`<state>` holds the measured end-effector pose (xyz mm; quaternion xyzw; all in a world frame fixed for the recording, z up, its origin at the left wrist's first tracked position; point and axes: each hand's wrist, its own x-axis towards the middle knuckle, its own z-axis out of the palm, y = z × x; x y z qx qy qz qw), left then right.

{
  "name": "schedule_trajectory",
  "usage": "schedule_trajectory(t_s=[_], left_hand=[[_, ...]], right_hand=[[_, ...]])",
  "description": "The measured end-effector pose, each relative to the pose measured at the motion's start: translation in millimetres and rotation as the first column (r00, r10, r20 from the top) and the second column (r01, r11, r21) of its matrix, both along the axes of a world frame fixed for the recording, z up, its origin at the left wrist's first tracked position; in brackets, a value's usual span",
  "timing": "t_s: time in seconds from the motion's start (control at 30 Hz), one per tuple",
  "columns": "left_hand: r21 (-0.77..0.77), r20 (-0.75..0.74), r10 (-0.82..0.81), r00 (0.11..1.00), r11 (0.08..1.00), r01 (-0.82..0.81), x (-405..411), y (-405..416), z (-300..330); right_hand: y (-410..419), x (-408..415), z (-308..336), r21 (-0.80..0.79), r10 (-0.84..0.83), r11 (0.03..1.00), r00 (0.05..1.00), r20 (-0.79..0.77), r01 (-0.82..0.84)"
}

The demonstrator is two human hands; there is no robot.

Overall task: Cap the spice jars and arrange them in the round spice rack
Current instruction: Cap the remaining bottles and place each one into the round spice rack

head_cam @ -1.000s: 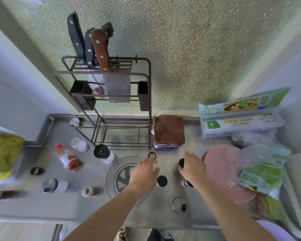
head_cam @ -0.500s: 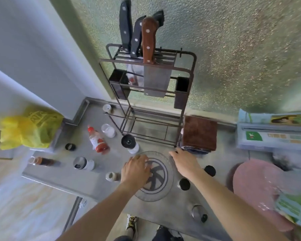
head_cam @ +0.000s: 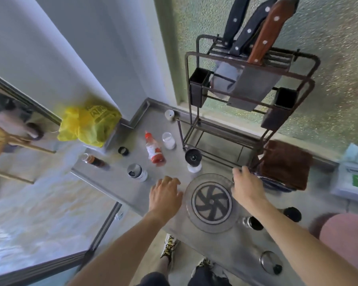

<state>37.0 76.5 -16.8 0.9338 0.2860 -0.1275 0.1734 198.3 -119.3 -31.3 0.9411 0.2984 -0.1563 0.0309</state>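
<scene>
The clear round spice rack [head_cam: 212,203] with a dark pinwheel centre lies flat on the steel counter [head_cam: 120,184]. My right hand [head_cam: 246,186] curls over its right rim. My left hand [head_cam: 164,195] is palm down just left of the rack, and what lies under it is hidden. Left of the rack lie a silver-lidded jar [head_cam: 136,172] and a red sauce bottle [head_cam: 154,150]. A black-capped jar [head_cam: 192,161], an uncapped clear jar [head_cam: 168,140] and a small white jar [head_cam: 170,114] stand nearby. A dark jar [head_cam: 252,222] and a black cap [head_cam: 292,213] sit right of the rack.
A metal knife rack [head_cam: 250,89] stands behind the spice rack, with a brown cloth [head_cam: 285,162] to its right. A dark bottle [head_cam: 93,161] and a black ring cap [head_cam: 123,151] lie near the counter's left edge. A glass lid [head_cam: 270,263] is at the front and a yellow bag [head_cam: 87,122] at the left.
My view has swung left. My left hand slid off the rack to its left, over a small jar that stood there. My right hand moved from the dark jar to the rack's right rim.
</scene>
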Motion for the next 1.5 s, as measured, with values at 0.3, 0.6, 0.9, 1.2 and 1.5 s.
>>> schedule_trajectory(t_s=[0.3, 0.6, 0.9, 1.2, 1.5], left_hand=[[-0.042, -0.144, -0.052, 0.988, 0.998, 0.047, -19, 29, -16], [-0.134, 0.079, -0.088, 0.993, 0.986, 0.098, -34, 55, -36], [-0.212, 0.587, 0.0, 0.809, 0.965, 0.155, -38, 80, 70], [-0.229, 0.844, 0.002, 0.537, 0.906, 0.357, -42, 88, 176], [-0.249, 0.889, 0.04, 0.456, 0.877, 0.41, -60, 93, 200]], right_hand=[[93, -87, 5, 0.404, 0.143, 0.915, 0.941, -0.307, -0.007], [109, -109, 7, 0.484, -0.055, 0.837, 0.918, -0.394, 0.258], [121, -103, 154, 0.714, 0.0, 0.6, 0.893, -0.45, 0.36], [125, -111, 270, 0.817, 0.153, 0.562, 0.955, -0.256, 0.129], [130, -126, 300, 0.658, 0.125, 0.752, 0.988, -0.095, -0.032]])
